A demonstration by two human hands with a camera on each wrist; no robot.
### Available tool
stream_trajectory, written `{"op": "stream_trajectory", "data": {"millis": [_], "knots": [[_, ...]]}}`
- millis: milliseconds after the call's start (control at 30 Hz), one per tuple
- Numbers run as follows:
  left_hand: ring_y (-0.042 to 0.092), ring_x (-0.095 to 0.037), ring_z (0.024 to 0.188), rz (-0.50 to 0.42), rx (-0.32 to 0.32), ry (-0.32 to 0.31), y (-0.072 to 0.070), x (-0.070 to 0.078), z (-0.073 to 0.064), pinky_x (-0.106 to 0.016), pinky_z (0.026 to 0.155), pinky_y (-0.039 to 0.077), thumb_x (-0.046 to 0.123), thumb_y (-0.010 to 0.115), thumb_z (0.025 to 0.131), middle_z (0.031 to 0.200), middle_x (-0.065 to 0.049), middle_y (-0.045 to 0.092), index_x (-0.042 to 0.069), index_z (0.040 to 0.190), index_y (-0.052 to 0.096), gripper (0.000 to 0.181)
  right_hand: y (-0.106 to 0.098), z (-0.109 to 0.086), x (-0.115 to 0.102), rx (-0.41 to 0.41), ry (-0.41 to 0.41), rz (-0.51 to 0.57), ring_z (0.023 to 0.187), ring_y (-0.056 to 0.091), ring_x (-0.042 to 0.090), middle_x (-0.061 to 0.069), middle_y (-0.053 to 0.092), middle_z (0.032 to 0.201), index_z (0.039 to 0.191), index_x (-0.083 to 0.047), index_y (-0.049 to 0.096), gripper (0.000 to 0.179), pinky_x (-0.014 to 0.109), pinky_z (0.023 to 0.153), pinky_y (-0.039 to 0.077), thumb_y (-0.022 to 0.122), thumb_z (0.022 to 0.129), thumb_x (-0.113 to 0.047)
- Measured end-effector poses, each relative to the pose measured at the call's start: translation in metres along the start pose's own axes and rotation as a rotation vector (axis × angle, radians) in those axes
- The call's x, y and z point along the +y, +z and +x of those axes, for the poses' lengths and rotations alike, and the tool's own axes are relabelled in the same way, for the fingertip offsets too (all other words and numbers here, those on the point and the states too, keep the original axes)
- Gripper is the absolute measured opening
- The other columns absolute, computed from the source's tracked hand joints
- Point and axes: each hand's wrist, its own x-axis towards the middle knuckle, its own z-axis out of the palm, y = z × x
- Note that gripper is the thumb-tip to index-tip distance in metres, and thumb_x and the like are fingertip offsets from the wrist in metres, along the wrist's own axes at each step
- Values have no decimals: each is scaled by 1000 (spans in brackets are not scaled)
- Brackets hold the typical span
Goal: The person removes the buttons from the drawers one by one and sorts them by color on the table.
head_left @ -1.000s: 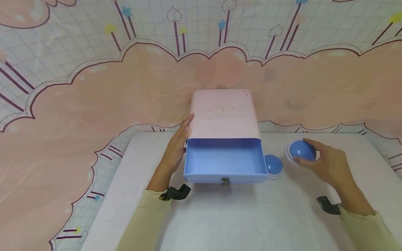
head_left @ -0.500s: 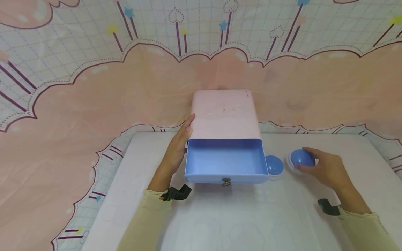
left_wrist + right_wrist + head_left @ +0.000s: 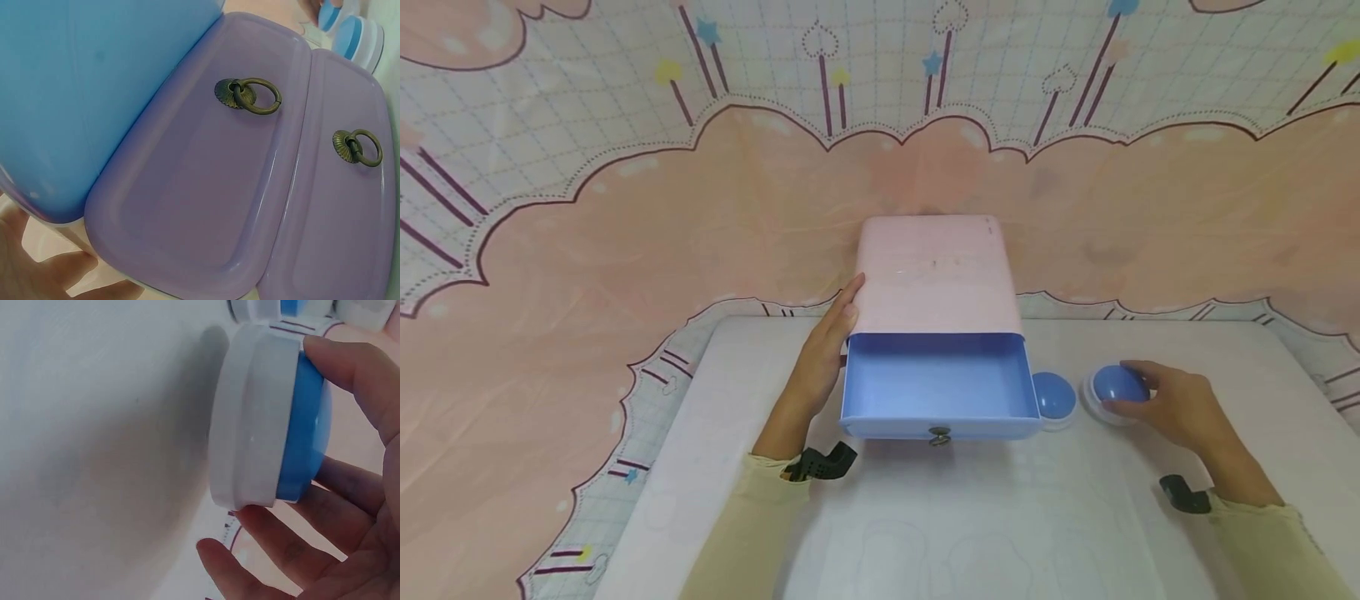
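Observation:
A small drawer cabinet with a pink top stands at the table's back, its blue top drawer pulled out and bare inside. My left hand rests along the cabinet's left side, fingers extended. In the left wrist view, two lavender drawers with brass ring pulls sit closed beneath the blue one. My right hand grips a round white object with a blue domed top, thumb on one edge and fingers on the opposite edge. Whether its base touches the table cannot be told.
A second round white object with a blue dome sits just right of the open drawer, between it and my right hand. The white table meets a pink-and-white patterned cloth behind it.
My right hand has moved slightly down and left with the blue-domed object. The left hand, cabinet and open drawer stay as they were.

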Motion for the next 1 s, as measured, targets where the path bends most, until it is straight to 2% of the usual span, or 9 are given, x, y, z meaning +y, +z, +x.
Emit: {"op": "stream_trajectory", "data": {"millis": [233, 733, 1000], "knots": [[28, -29, 153, 20, 8, 7, -1, 1, 3, -76, 106, 36, 50, 35, 108, 168, 17, 22, 53, 155, 32, 48, 3, 5, 1, -12, -20, -3, 125, 48, 59, 40, 50, 139, 149, 4, 45, 90, 70, 99, 45, 81, 85, -48], [27, -30, 154, 19, -7, -2, 3, -4, 3, -76, 106, 35, 51, 34, 107, 168, 17, 21, 53, 155, 32, 48, 11, 5, 1, -22, -33, -29, 125, 48, 59, 40, 51, 139, 146, 4, 48, 87, 69, 98, 45, 82, 84, -45], [28, -30, 153, -11, -9, 18, 1, 0, 0, -76, 105, 37, 48, 34, 108, 169, 14, 22, 47, 158, 31, 50, 8, 6, -1, -51, -27, -23, 125, 48, 59, 40, 51, 139, 146, 4, 49, 89, 69, 98, 46, 82, 83, -48]]}}
